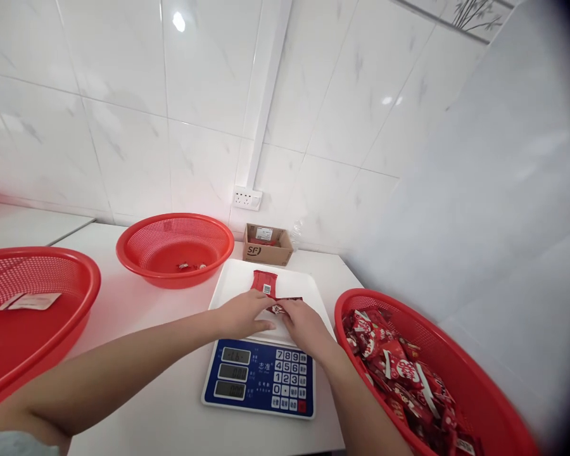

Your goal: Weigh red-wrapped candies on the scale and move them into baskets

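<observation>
Both my hands meet over the white pan (294, 282) of a digital scale (261, 377). My left hand (241, 315) and my right hand (304, 326) have their fingers closed on a small red wrapped candy (280, 306) between them. A flat red pouch (264, 282) with a white label lies on the pan just beyond my fingers. The scale's blue front panel with its displays and keypad sits below my wrists.
A red mesh basket (475, 392) full of red-wrapped candies stands at the right. Another red basket (175, 247) with a few small pieces sits behind left, a third (38, 316) holding paper slips at far left. A small cardboard box (267, 246) rests by the tiled wall.
</observation>
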Motion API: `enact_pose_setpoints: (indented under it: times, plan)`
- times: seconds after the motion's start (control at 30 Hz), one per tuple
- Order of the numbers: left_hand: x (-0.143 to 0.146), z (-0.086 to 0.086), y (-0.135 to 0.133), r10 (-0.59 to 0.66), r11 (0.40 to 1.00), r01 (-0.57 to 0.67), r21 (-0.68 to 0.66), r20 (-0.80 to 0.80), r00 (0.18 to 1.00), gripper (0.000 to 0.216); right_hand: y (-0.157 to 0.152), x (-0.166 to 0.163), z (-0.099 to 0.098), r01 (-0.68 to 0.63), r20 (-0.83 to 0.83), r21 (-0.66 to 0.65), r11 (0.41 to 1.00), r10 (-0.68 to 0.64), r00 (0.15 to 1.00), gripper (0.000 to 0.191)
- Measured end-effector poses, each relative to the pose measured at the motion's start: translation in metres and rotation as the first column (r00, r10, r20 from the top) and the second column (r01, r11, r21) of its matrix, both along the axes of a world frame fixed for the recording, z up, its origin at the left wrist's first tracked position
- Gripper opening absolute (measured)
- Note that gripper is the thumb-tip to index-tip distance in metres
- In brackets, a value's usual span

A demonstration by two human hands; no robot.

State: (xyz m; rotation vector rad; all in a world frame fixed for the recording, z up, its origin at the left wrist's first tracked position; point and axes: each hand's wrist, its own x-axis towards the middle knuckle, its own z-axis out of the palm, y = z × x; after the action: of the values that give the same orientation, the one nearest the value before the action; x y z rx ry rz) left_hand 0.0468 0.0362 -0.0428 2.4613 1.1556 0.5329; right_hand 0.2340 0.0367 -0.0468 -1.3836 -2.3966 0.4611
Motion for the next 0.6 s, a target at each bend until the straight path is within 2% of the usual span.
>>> enact_pose_setpoints:
  times: [0.13, 0.27, 0.37, 0.47, 0.53, 0.6]
  plan:
    - [0.008, 0.001, 0.001, 0.102, 0.994, -0.101, -0.029, 0.028, 0.994, 0.02, -0.005, 0.0, 0.005, 0.026, -0.06, -0.025, 0.999, -0.028, 0.998, 0.025]
    - [-0.001, 0.01, 0.011, 0.192, 0.981, -0.19, -0.036, 0.065, 0.979, 0.021, -0.003, 0.006, 0.008, 0.088, -0.09, -0.012, 0.996, -0.088, 0.992, 0.027]
    - [-0.028, 0.023, 0.022, 0.335, 0.942, -0.335, -0.001, 0.075, 0.939, 0.021, 0.004, 0.014, 0.006, 0.142, -0.082, 0.023, 0.99, -0.14, 0.987, 0.028]
    - [-0.07, 0.035, 0.037, 0.516, 0.854, -0.518, 0.051, 0.048, 0.855, 0.025, 0.011, 0.02, 0.001, 0.16, -0.05, 0.059, 0.985, -0.158, 0.986, 0.031]
    - [-0.095, 0.037, 0.045, 0.598, 0.798, -0.598, 0.073, 0.015, 0.801, 0.029, 0.014, 0.022, -0.004, 0.146, -0.015, 0.06, 0.987, -0.146, 0.989, 0.036]
    - [-0.107, 0.033, 0.047, 0.618, 0.784, -0.614, 0.086, -0.017, 0.786, 0.035, 0.016, 0.021, -0.008, 0.122, 0.023, 0.046, 0.991, -0.123, 0.992, 0.04]
